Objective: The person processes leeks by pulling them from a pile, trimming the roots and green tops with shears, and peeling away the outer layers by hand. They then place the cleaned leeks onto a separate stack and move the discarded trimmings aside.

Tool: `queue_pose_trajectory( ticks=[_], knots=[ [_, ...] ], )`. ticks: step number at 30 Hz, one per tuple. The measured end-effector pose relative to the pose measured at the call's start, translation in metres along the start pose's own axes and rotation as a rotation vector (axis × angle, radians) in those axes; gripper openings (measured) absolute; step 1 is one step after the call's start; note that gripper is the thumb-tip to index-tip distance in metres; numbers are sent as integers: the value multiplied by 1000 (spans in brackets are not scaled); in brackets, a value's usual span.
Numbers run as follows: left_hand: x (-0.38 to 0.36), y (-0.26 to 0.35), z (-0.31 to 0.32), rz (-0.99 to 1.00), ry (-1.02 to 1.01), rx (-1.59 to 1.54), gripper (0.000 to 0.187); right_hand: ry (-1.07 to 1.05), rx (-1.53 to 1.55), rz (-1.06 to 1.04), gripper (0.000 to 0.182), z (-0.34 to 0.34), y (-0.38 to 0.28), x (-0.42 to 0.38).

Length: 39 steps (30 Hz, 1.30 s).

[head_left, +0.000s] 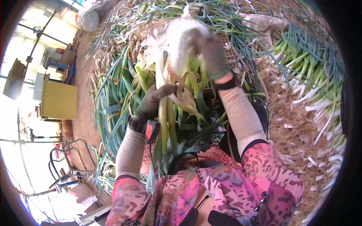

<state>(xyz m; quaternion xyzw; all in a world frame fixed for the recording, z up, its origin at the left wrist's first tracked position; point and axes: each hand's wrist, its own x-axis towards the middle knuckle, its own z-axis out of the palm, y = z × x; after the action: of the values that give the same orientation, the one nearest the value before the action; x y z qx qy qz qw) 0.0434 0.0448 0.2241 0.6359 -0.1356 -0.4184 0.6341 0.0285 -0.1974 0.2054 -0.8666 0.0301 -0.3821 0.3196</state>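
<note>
My left hand [151,101], in a dark glove, is wrapped round the stem of a long green onion [163,120]. Its green leaves hang down in front of my chest, and its pale upper part points away from me. My right hand [213,54], also gloved, is beside the pale, dry outer skins [181,41] at the top and smeared by motion. Loose yellowed leaves [190,100] dangle between my two hands.
A heap of green onions [117,86] lies to the left and ahead. Rows of peeled white-and-green onions [301,64] line the right, beside root trimmings [284,132]. A yellow cabinet [59,100] and a metal-framed chair [69,162] stand at the left.
</note>
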Motion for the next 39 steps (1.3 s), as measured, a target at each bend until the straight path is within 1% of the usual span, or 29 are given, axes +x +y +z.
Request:
queue_pose_trajectory(
  ticks=[2, 3, 4, 6, 8, 9, 10, 11, 12, 13, 14, 16, 17, 18, 19, 21, 23, 25, 26, 27, 28, 29, 31, 32, 33, 34, 36, 38, 39],
  knots=[
    [-19, 9, -5, -63, 17, -90, 39, 186, 717, 526, 34, -24, 37, 15],
    [-25, 9, -5, -54, 3, -157, 39, 275, 782, 424, 43, -21, 63, 20],
    [-33, 18, 2, 38, -13, -79, 39, 228, 728, 350, 45, -15, 90, 21],
    [-41, 27, 12, 35, -25, -25, 38, 37, 506, 100, 43, 15, 128, 29],
    [-37, 15, -4, 18, -89, 74, 41, -35, 475, -36, 47, 22, 94, 23],
    [-38, 3, -12, 297, -112, 573, 42, -47, 599, -34, 50, 17, 61, 16],
    [-36, 5, -10, 178, -83, 348, 41, -82, 818, -8, 52, 13, 31, 12],
    [-35, 9, -8, 62, -53, 122, 41, -273, 1254, 11, 55, 16, 20, 10],
    [-36, 13, -8, 73, -53, -31, 36, -474, 1660, 115, 57, 19, 10, 9],
    [-38, 17, -8, 82, -53, -183, 32, -661, 1737, 89, 59, 31, 12, 7],
    [-39, 26, -1, 43, -49, -164, 55, -617, 1706, 293, 61, 2, -30, 3],
    [-42, 26, -1, 29, -41, -166, 63, -633, 1237, 69, 59, 15, -46, 4],
    [-44, 27, -2, 23, -35, -168, 67, -643, 1272, 114, 60, -3, -65, 2],
    [-42, 25, -9, 46, 75, -31, 46, -669, 1201, 78, 61, -8, -69, 6],
    [-45, 24, -13, 57, 79, -76, 46, -694, 1130, 43, 63, -13, -68, 10],
    [-51, 26, -16, 76, 80, -165, 47, -613, 812, -266, 61, -18, -58, 15],
    [-63, 41, -32, 18, 3, -75, 51, -376, 277, -779, 55, -23, -29, 30],
    [-78, 55, -34, -7, -16, 28, 50, -245, -249, -742, 41, -27, 27, 53],
    [-82, 59, -39, -12, -118, 28, 47, -163, -252, -384, 35, -28, 63, 73],
    [-94, 69, -29, -73, -19, 135, 46, -74, -231, -28, 30, -29, 99, 92],
    [-100, 67, -34, -65, -71, 116, 47, 33, -332, 130, 25, -50, 114, 104],
    [-108, 66, -41, -60, -122, 101, 48, -97, -709, 79, 25, -73, 167, 119],
    [-126, 45, -77, -9, -153, 77, 48, -145, -915, -32, 24, -130, 208, 115],
    [-134, 37, -78, 26, -193, -217, 49, -128, -346, 298, 24, -149, 273, 110],
    [-128, 31, -84, 139, -380, -351, 50, -118, 236, 600, 24, -154, 321, 109],
    [-132, 34, -76, 158, -321, -432, 51, -223, -74, 184, 22, -160, 243, 97],
    [-129, 35, -67, 193, -271, -545, 47, -180, 57, 38, 28, -134, 142, 80],
    [-122, 41, -48, 188, -303, -465, 45, -403, 465, -105, 35, -100, 75, 85],
    [-121, 46, -39, 182, -316, -422, 44, -279, 599, -219, 36, -76, 28, 79]
  ],
)
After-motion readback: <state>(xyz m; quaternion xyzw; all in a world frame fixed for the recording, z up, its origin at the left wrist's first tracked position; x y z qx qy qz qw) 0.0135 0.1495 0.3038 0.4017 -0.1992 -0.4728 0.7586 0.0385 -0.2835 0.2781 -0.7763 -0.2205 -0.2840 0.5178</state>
